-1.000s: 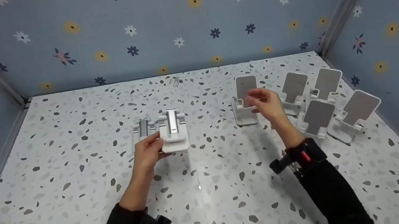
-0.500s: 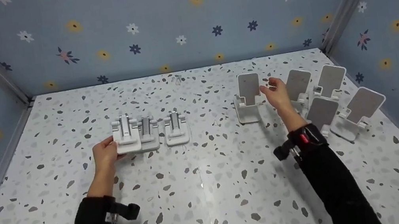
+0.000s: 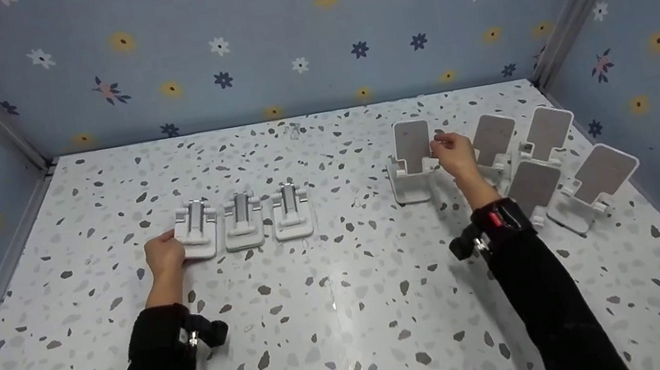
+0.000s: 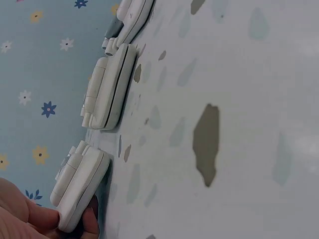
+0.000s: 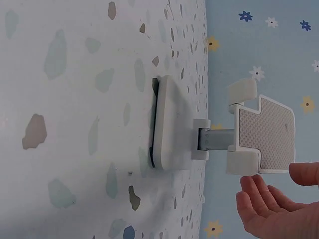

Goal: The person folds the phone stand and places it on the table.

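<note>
My left hand [image 3: 165, 256] grips the left edge of a folded white phone stand [image 3: 197, 231]. In the left wrist view this folded phone stand [image 4: 82, 186] tilts close over the table, with fingertips under its near corner. It lines up with two more folded phone stands, a middle one [image 3: 243, 222] and a right one [image 3: 291, 212]. At the right, an unfolded phone stand [image 3: 413, 148] stands upright with its grey pad forward. Beside its plate is my right hand [image 3: 456, 155], fingers loosely bent. The right wrist view shows the thumb and fingers apart, just below the plate [image 5: 269, 134].
Several other unfolded phone stands crowd the right side, among them a back one [image 3: 549, 130], a front one [image 3: 532, 185] and an outer one [image 3: 605, 171]. The speckled white table [image 3: 337, 316] meets a blue flowered wall [image 3: 255, 44] at the back.
My left hand has carried the folded phone stand leftward past the other two and lowered it at the row's left end. My right hand has shifted slightly right, off the upright stand's front.
</note>
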`<state>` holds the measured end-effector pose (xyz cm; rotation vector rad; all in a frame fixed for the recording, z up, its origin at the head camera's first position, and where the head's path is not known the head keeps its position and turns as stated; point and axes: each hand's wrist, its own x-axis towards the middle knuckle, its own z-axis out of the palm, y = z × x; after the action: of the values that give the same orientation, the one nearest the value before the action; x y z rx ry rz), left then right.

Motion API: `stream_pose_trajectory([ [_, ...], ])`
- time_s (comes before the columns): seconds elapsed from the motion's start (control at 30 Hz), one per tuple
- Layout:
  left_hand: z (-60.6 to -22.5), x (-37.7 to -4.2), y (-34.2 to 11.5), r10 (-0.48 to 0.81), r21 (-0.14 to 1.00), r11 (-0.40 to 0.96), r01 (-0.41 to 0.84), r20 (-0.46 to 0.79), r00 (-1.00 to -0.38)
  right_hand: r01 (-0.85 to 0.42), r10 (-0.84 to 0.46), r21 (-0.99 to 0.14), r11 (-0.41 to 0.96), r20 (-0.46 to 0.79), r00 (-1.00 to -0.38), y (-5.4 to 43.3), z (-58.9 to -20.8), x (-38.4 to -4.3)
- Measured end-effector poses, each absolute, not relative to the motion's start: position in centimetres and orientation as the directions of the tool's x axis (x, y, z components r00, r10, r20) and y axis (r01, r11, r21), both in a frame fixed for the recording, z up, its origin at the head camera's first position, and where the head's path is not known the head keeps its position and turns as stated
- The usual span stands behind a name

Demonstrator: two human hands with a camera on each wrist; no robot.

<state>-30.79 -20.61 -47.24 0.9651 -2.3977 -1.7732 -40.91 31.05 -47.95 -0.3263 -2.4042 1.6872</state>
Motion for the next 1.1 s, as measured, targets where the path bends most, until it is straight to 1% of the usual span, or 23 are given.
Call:
stream_pose_trajectory([
  [0.13, -45.1, -29.5, -19.7, -0.473, 0.871, 0.179, -0.457, -0.331, -0.817, 0.118, 0.305, -0.928, 0.354, -0.004, -0.952, 27.2, -42.3, -36.1],
  [0.23, -44.8, -29.0, -19.5, -0.493, 0.872, 0.220, -0.438, -0.289, -0.821, 0.125, 0.309, -0.934, 0.335, -0.016, -0.951, 26.1, -40.6, -34.6],
  [0.37, -45.1, -28.8, -19.6, -0.543, 0.857, 0.320, -0.404, -0.184, -0.819, 0.142, 0.312, -0.934, 0.327, -0.035, -0.949, 25.9, -40.4, -34.5],
  [0.47, -45.3, -28.8, -19.6, -0.564, 0.845, 0.360, -0.396, -0.141, -0.814, 0.132, 0.313, -0.941, 0.313, -0.030, -0.949, 25.8, -40.7, -34.5],
  [0.57, -45.2, -28.6, -19.6, -0.570, 0.842, 0.368, -0.395, -0.131, -0.811, 0.115, 0.313, -0.956, 0.270, -0.026, -0.949, 25.7, -40.9, -34.5],
  [0.77, -45.0, -28.3, -19.7, -0.551, 0.842, 0.383, -0.380, -0.122, -0.826, 0.087, 0.307, -0.979, 0.186, -0.027, -0.951, 24.9, -40.9, -34.1],
  [0.8, -45.0, -28.3, -19.7, -0.548, 0.846, 0.382, -0.373, -0.118, -0.828, 0.060, 0.284, -0.988, 0.140, -0.018, -0.959, 25.3, -41.5, -34.4],
  [1.0, -45.2, -28.1, -20.2, -0.539, 0.852, 0.384, -0.356, -0.106, -0.836, 0.029, 0.242, -0.997, 0.072, -0.011, -0.970, 24.4, -40.7, -32.8],
  [1.03, -45.1, -28.0, -20.1, -0.542, 0.853, 0.385, -0.352, -0.100, -0.835, 0.047, 0.253, -0.994, 0.099, -0.021, -0.967, 23.7, -39.8, -32.0],
  [1.1, -44.9, -27.8, -19.8, -0.549, 0.866, 0.379, -0.325, -0.072, -0.833, 0.039, 0.238, -0.996, 0.078, -0.020, -0.971, 23.4, -39.3, -31.3],
])
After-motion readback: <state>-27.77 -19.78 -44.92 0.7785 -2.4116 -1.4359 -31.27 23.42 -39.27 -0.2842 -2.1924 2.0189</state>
